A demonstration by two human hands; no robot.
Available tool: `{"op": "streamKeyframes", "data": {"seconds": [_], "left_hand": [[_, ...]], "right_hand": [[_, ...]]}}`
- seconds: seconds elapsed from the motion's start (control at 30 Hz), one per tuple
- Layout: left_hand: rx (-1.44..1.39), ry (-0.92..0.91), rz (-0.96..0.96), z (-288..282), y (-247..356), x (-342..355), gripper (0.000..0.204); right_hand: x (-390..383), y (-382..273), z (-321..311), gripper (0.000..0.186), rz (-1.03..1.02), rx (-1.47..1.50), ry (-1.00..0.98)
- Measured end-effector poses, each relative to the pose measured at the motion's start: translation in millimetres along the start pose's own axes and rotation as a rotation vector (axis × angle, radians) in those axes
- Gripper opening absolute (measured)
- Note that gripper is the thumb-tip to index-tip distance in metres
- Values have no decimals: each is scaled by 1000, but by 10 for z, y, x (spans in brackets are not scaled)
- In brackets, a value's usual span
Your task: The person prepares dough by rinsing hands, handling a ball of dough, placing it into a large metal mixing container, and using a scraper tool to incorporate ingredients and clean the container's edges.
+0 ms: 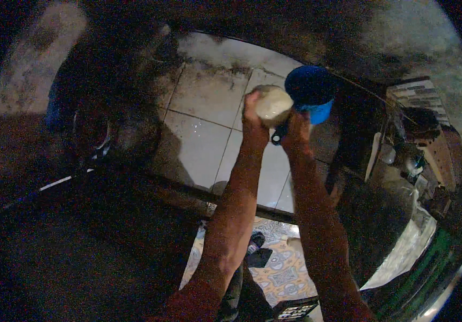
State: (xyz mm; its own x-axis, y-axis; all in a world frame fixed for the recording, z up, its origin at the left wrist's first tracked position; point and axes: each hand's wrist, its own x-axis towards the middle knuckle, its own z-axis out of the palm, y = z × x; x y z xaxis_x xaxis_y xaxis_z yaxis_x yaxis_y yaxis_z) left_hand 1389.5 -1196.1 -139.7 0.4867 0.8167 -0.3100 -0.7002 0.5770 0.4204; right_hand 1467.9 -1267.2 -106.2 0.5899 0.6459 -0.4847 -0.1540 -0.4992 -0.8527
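Observation:
My left hand holds a pale, rounded, glossy object, which I cannot make out exactly, a bowl or similar item, above a tiled surface. Just to its right, my right hand is closed on a blue plastic dipper with a dark handle that ends in a holed tip. The dipper's round mouth faces up beside the pale object. My right fingers are partly hidden behind the dipper and in shadow.
A dark round item is dim at the left. On the right lie a slatted pale item, small objects and a pale sack. Below the tiled ledge is a patterned floor with dark footwear.

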Motion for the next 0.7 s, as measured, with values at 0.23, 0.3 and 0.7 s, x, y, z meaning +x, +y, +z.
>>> {"op": "streamKeyframes", "data": {"seconds": [0.23,0.3,0.7], "left_hand": [[319,-131,216,-84,-120,207,53],[252,-149,-2,405,-260,111,46],[898,209,971,582,-583,463,20]], "right_hand": [[452,391,-327,35,-489,-891,-80],[827,664,-971,37,-726,-1375,37],[1483,113,-1653,42,-448,-487,-66]]}}
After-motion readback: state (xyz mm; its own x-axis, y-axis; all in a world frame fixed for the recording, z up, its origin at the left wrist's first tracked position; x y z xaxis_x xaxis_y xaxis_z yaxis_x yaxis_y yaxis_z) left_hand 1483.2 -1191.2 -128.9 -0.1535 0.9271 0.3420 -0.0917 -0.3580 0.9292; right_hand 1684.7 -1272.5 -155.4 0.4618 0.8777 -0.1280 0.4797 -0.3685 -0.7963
